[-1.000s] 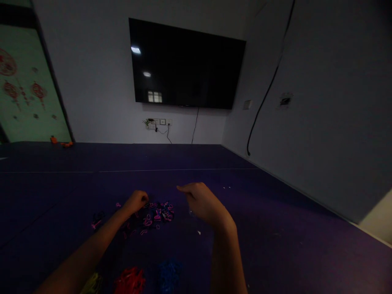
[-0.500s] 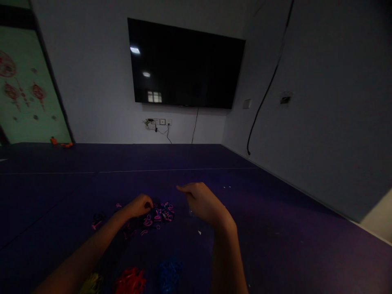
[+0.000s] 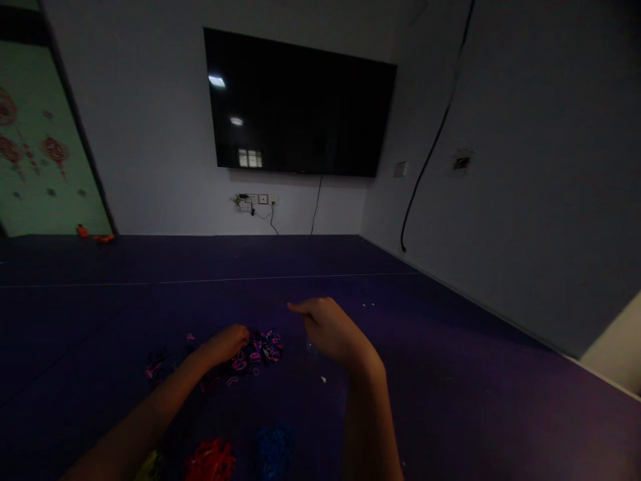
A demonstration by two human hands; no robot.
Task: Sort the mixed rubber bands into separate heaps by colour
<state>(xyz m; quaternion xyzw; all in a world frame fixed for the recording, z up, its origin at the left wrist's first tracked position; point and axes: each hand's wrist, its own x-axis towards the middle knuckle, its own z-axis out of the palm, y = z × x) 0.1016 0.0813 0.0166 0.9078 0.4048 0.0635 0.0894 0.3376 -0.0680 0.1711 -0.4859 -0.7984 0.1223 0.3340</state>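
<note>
My left hand (image 3: 231,344) is at the left edge of a loose pile of small pink, blue and dark loops (image 3: 264,347) that look like elastic bands. Its fingers are curled together, and whatever may be between them is hidden. To the right of the pile, my right hand (image 3: 328,327) is raised, its fingers curled under and the thumb pointing left. Just below its fingers shows a faint clear thing (image 3: 310,346), too dim to name. More pink and dark loops (image 3: 156,364) lie left of my left forearm.
Near me on the dark purple floor (image 3: 451,414) lie a red heap (image 3: 210,459), a blue heap (image 3: 275,451) and a partly hidden yellow heap (image 3: 150,465). A small white scrap (image 3: 323,379) lies by my right wrist. A television (image 3: 300,107) hangs on the far wall.
My left hand has shifted slightly, its fingers now more closed and lower at the pile's edge. The right hand keeps its pose. The whole view has moved a little.
</note>
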